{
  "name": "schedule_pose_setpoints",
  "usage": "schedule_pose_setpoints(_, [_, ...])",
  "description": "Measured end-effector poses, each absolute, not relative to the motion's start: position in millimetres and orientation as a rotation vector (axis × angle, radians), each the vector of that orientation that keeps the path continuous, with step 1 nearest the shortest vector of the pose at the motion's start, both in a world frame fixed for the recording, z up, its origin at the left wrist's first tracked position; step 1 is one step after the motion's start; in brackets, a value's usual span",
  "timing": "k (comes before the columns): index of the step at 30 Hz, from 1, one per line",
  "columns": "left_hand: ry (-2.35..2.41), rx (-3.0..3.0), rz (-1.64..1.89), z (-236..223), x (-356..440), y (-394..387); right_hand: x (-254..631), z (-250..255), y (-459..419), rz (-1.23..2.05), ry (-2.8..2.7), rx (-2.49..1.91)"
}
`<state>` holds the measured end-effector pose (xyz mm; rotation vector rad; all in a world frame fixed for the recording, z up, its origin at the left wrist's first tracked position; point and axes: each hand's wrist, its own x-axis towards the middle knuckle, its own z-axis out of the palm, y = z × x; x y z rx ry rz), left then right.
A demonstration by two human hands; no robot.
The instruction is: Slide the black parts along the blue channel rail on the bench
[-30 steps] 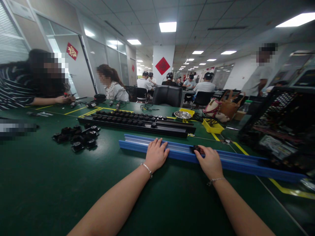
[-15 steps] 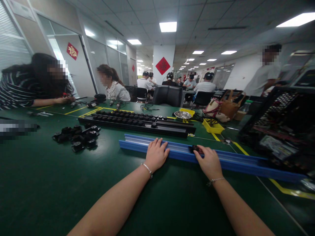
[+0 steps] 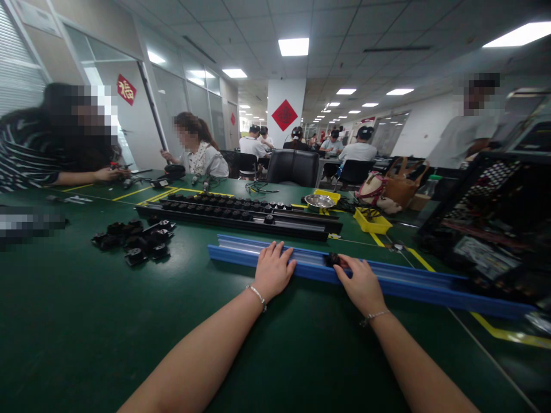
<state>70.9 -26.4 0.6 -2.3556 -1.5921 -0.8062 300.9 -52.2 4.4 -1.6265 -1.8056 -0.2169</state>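
A long blue channel rail (image 3: pixel 241 257) lies across the table in front of me. My left hand (image 3: pixel 274 271) rests on its near side, fingers spread and reaching into the groove, holding nothing. Further right along the groove, my right hand (image 3: pixel 360 282) has its thumb and fingertips closed on a small black part (image 3: pixel 332 260). That part sits in the rail, and the fingers hide its right side. To the left lies a loose pile of similar black parts (image 3: pixel 136 255), several with round tops.
Behind the blue rail, black rails (image 3: pixel 297 232) carry rows of black parts. A metal bowl (image 3: pixel 319 201) and a yellow bin (image 3: pixel 372 221) stand beyond. A dark open-fronted rack (image 3: pixel 477 229) is over the rail's right end. Co-workers sit across the table and at the left.
My right hand has moved a little left along the rail, and the black part has shifted left with it. My left hand stays in place.
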Motion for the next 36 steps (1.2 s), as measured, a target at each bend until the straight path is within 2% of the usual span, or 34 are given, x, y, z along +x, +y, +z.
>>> schedule_pose_setpoints(36, [-1.576, -2.352, -0.801, -1.5, 71.0, -25.2, 293.1, 8.3, -56.3, -0.141, -1.953, -1.638])
